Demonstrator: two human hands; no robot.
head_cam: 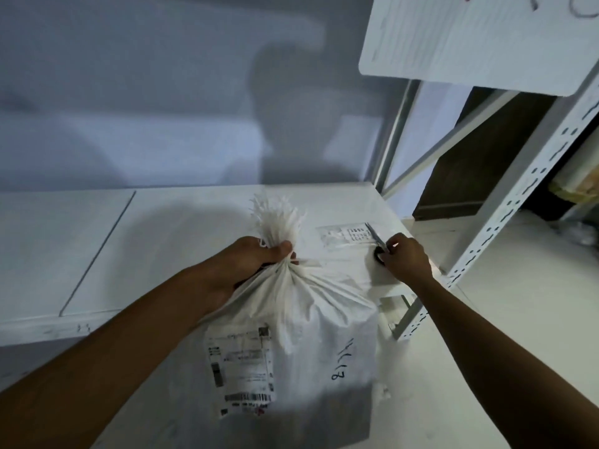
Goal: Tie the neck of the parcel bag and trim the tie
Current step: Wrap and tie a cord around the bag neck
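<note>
A white woven parcel bag (311, 345) stands below the table edge, with a shipping label (241, 367) and handwritten marks on its front. My left hand (256, 260) is shut around the gathered neck, and the frayed top (278, 215) fans out above my fist. To the right, my right hand (406, 257) grips the dark handles of a pair of scissors (376, 236) on the table, its blades pointing away to the upper left. Whether a tie sits around the neck is hidden by my fingers.
The white table (97, 241) runs left under a grey wall. A white roll (379, 277) sits under my right hand beside a flat labelled packet (346, 234). A perforated white shelving upright (505, 205) and a sign board (479, 37) stand at right.
</note>
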